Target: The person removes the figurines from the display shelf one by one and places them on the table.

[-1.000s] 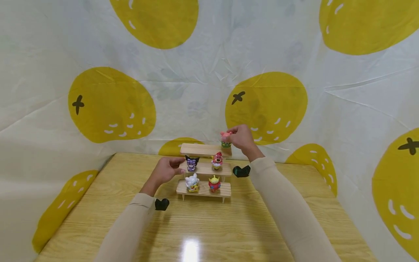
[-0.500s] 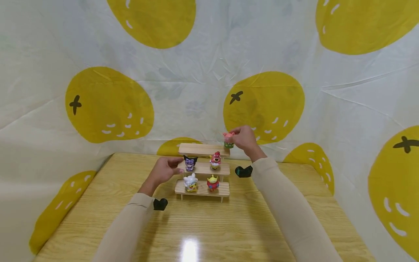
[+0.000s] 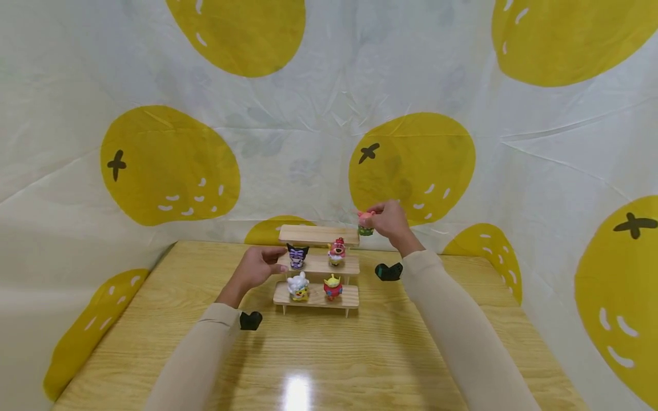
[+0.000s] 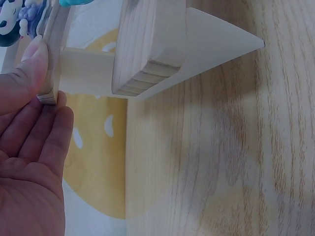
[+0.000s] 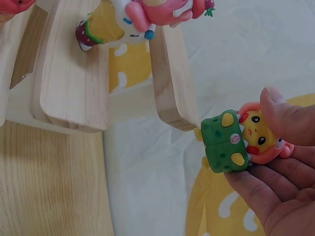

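Note:
A three-tier wooden display stand [image 3: 319,234] stands on the table. My left hand [image 3: 255,268] grips the left end of its middle shelf [image 4: 49,91], thumb on top and fingers beneath. Off the right end of the top shelf [image 5: 172,93], my right hand [image 3: 393,224] holds a toy figurine [image 5: 224,140] with a pink hood, yellow face and green body, between thumb and fingers. A purple-and-black figurine [image 3: 297,257] and a red-pink bear figurine [image 3: 336,252] stand on the middle shelf. On the bottom shelf are a white-and-yellow figurine [image 3: 298,287] and a red figurine with a yellow-green head [image 3: 333,287].
The stand is near the back of a wooden table [image 3: 319,354]. White cloth [image 3: 288,171] printed with large yellow fruit hangs behind and at both sides. Light glares off the table's front.
My right hand has moved right with the pink-hooded figurine, from over the top shelf's right end to beyond it. The left hand keeps its place at the middle shelf.

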Demonstrator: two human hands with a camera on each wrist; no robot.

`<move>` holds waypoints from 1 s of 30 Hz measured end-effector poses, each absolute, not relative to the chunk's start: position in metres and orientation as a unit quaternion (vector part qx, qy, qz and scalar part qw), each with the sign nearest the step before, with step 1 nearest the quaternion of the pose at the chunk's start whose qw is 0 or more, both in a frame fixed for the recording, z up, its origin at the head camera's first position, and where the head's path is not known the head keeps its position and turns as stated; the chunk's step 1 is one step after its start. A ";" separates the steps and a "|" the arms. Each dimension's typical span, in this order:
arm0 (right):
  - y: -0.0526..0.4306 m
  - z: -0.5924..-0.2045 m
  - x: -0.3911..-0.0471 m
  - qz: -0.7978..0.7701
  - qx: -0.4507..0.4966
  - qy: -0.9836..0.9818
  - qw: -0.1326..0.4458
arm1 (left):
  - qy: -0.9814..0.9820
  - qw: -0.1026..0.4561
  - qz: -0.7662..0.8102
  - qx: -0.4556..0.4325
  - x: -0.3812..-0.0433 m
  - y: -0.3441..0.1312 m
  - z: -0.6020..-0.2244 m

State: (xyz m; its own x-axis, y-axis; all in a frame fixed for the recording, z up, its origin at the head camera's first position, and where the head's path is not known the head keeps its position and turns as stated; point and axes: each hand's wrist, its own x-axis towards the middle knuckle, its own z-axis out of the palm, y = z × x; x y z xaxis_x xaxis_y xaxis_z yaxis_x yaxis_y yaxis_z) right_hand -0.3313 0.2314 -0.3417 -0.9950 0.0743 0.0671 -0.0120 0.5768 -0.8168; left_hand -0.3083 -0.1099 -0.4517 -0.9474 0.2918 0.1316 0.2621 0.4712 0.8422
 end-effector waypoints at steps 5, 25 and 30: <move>0.238 -0.342 -0.330 0.461 -0.017 -0.886 0.046 | 0.856 0.016 0.492 0.159 -0.308 -0.110 -0.451; 0.264 -0.352 -0.321 0.463 -0.020 -0.885 0.041 | 0.858 0.013 0.490 0.156 -0.306 -0.110 -0.450; 0.268 -0.352 -0.316 0.459 -0.019 -0.887 0.047 | 0.856 0.013 0.493 0.155 -0.306 -0.110 -0.450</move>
State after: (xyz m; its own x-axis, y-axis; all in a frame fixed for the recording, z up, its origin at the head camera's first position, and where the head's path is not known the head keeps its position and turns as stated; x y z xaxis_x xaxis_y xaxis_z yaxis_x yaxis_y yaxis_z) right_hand -0.3158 0.2683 -0.3518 -0.9948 0.0774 0.0665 -0.0096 0.5782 -0.8158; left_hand -0.3062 -0.1101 -0.4501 -0.9517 0.2780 0.1303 0.2522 0.4661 0.8480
